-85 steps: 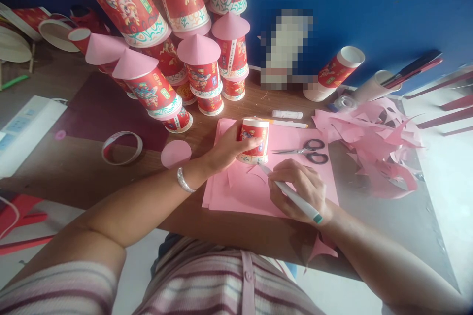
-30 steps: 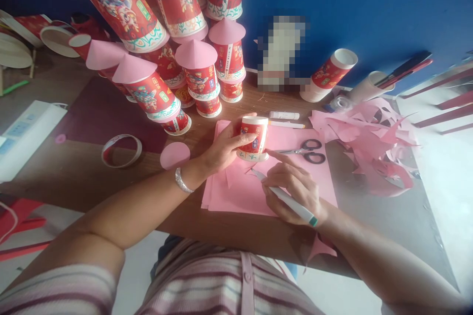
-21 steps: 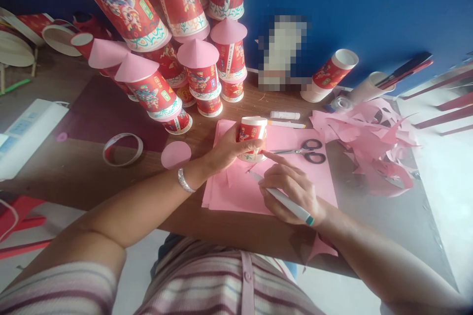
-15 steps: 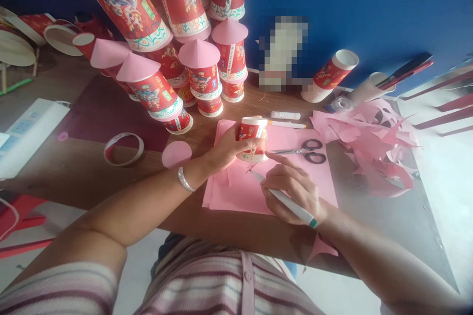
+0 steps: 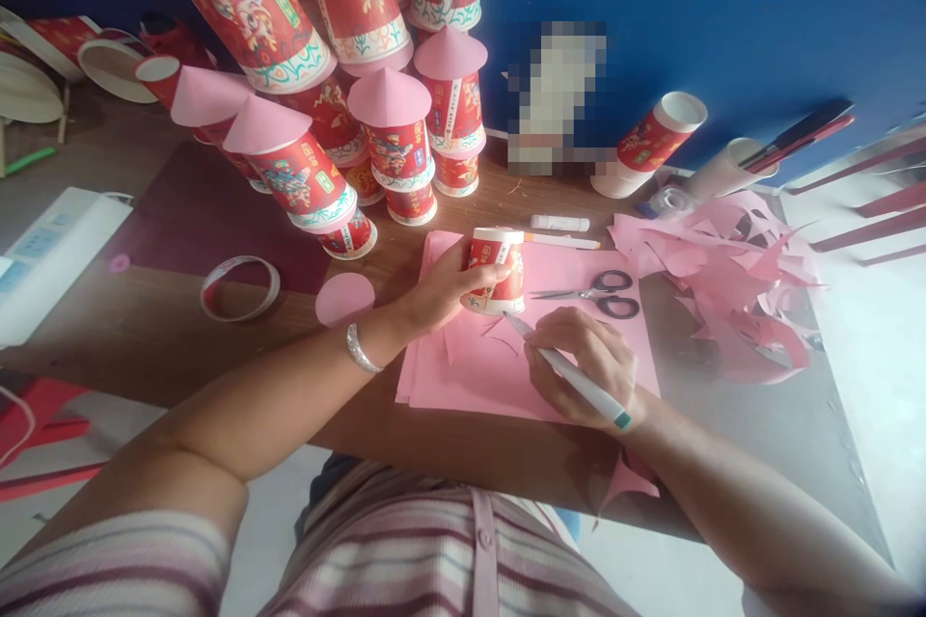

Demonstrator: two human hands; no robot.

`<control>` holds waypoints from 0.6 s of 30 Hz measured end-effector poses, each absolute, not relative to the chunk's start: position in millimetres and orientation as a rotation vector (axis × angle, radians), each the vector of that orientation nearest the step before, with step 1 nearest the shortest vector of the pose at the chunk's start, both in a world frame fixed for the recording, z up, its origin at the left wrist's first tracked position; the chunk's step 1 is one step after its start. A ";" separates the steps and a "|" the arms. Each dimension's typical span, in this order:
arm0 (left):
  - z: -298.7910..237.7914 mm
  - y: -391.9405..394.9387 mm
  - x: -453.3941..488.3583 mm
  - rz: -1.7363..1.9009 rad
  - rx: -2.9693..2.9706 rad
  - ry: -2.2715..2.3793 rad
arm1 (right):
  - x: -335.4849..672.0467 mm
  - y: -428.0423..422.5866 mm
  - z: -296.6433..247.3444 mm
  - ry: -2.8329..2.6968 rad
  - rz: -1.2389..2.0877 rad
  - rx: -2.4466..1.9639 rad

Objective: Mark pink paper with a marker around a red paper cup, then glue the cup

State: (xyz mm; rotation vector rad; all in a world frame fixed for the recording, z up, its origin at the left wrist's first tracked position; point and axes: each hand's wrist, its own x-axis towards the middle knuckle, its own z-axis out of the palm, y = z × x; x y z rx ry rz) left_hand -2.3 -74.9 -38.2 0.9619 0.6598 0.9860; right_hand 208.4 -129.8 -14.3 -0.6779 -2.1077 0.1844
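Note:
My left hand (image 5: 443,291) is wrapped round a red printed paper cup (image 5: 507,287), thumb across its front. The cup stands roughly upright over a stack of pink paper (image 5: 477,376), its white lower band facing me. In my right hand (image 5: 585,362) is a white marker (image 5: 589,392) with a green end, held like a pen. The marker's tip is at the cup's lower edge; whether it touches cannot be made out. Scissors (image 5: 614,295) with dark handles lie on the paper just right of the cup. A pink paper circle (image 5: 345,299) lies left of the stack.
Several red cup towers with pink cone tops (image 5: 391,101) stand at the back left. Pink scraps (image 5: 752,280) heap up on the right. A glue stick (image 5: 559,223), a stacked cup (image 5: 662,135), a paper ring (image 5: 240,289) and a white power strip (image 5: 62,260) are around.
My right hand with the marker has shifted slightly right, and its index finger has drawn back from the cup onto the marker. The marker's tip has come up to the cup's lower edge.

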 end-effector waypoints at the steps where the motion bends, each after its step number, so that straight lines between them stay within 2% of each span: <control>1: -37.9 -75.0 -2.3 0.987 0.958 0.662 | 208.2 -129.6 -14.7 -2.110 0.186 -0.677; 18: -39.8 -76.7 -1.2 0.970 0.997 0.742 | 208.5 -128.0 -15.6 -2.131 0.122 -0.660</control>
